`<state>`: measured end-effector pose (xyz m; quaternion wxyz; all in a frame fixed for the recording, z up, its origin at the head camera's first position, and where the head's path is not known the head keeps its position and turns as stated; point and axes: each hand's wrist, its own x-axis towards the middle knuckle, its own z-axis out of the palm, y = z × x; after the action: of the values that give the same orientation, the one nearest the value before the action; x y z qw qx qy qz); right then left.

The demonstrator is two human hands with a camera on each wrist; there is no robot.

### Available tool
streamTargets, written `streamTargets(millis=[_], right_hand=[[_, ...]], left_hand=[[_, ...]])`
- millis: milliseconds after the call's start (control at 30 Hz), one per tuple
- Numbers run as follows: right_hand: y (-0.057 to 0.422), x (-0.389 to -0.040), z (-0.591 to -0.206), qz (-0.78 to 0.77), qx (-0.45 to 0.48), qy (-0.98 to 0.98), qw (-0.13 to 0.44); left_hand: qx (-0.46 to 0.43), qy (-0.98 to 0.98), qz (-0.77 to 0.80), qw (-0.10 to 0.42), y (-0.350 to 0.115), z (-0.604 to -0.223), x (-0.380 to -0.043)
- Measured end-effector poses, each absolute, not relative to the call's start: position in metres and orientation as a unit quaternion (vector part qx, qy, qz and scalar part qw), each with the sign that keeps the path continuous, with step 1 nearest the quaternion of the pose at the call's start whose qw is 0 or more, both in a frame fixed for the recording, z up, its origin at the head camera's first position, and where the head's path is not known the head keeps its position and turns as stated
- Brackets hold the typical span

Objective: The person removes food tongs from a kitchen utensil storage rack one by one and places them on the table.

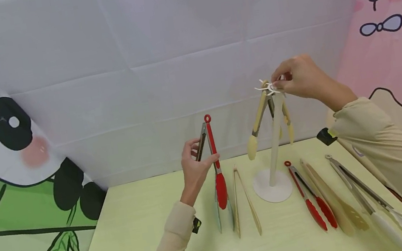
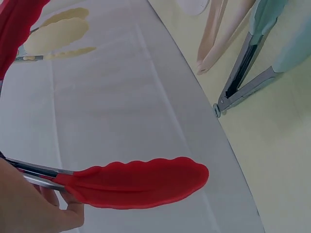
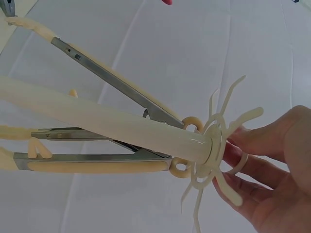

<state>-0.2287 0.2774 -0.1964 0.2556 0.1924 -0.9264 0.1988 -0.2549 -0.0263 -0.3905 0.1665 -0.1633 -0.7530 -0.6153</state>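
1. Tongs with red tips (image 1: 221, 193) upright in the left hand (image 1: 195, 168), thumb and fingers curled round partway down, red ring (image 1: 207, 118) uppermost, arms spread; apart from the white stand (image 1: 274, 149).
2. Right hand (image 1: 300, 77) at the stand's top, pinching the small top ring (image 3: 244, 162). Best kept light but steady, against likely rocking or turning.
3. Pale yellow tongs (image 1: 252, 147) hanging by rings from the stand; some other hooks (image 3: 247, 116) apparently free in the right wrist view. Probably wise to favour one of these, turned toward the left hand.
4. For an easy hang, leave the red ring clear of fingertips and square it to the hook tip before lowering.
5. Perhaps squeeze the arms narrower, to pass the hanging tongs and the beige tongs (image 1: 252, 212) below without knocking.
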Motion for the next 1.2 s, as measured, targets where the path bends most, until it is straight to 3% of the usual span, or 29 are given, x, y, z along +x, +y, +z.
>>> streamTargets(millis=[1200], right_hand=[[0.276, -0.229, -0.198, 0.211, 0.188, -0.926, 0.251]], left_hand=[[-0.002, -0.825, -0.544, 0.151, -0.049, -0.424, -0.256]])
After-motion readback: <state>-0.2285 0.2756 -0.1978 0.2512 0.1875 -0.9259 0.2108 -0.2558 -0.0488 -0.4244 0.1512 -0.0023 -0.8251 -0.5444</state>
